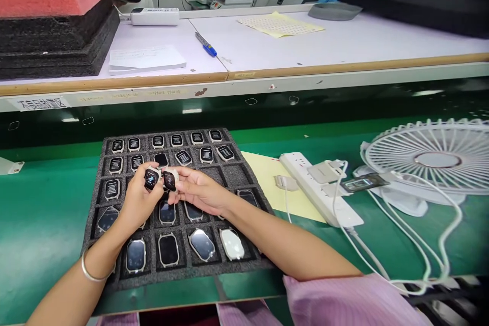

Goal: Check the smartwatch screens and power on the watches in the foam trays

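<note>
Above the dark foam tray (147,279), my left hand (135,197) is closed on a strapless smartwatch (152,179) with a lit screen. My right hand (200,191) pinches a second smartwatch (169,181) with a pale case, its dark face showing a faint display. The two watches are side by side and seem to touch. Around them, rows of watch bodies lie in the tray's compartments. Those at the back show white text, and several nearer ones (168,249) have dark screens. One pale watch (232,243) lies near the front. My hands and forearms hide some compartments.
Right of the tray, a white power strip (305,178) with cables and a charging puck (286,182) lies partly over yellow paper (263,173). A white fan (435,158) lies beyond. The shelf holds foam blocks (57,35), paper (147,57) and a pen (206,45).
</note>
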The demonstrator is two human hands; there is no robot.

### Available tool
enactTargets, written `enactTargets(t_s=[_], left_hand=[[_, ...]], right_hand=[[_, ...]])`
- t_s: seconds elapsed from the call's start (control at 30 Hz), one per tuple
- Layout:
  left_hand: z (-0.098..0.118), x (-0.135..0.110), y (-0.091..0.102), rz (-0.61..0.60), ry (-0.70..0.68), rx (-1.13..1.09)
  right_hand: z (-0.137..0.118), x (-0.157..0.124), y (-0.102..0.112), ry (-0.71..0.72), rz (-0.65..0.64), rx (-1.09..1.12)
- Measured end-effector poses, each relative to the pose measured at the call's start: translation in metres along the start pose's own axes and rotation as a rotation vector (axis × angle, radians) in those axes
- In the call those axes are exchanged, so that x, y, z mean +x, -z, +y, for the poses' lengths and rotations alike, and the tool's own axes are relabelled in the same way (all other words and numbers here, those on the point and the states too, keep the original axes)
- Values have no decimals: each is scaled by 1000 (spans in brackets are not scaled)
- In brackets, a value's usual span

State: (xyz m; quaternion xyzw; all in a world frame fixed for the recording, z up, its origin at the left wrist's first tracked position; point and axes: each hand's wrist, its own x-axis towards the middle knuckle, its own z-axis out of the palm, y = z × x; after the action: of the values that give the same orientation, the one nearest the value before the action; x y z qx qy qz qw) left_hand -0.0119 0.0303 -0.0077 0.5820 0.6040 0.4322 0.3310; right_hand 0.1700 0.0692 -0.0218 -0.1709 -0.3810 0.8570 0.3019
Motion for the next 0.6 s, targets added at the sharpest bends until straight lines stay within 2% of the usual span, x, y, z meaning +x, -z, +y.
enactTargets(t_s=[0.6], left_hand=[[3, 1, 0, 7, 30, -27]], right_hand=[[-2, 0, -1, 10, 6, 1]])
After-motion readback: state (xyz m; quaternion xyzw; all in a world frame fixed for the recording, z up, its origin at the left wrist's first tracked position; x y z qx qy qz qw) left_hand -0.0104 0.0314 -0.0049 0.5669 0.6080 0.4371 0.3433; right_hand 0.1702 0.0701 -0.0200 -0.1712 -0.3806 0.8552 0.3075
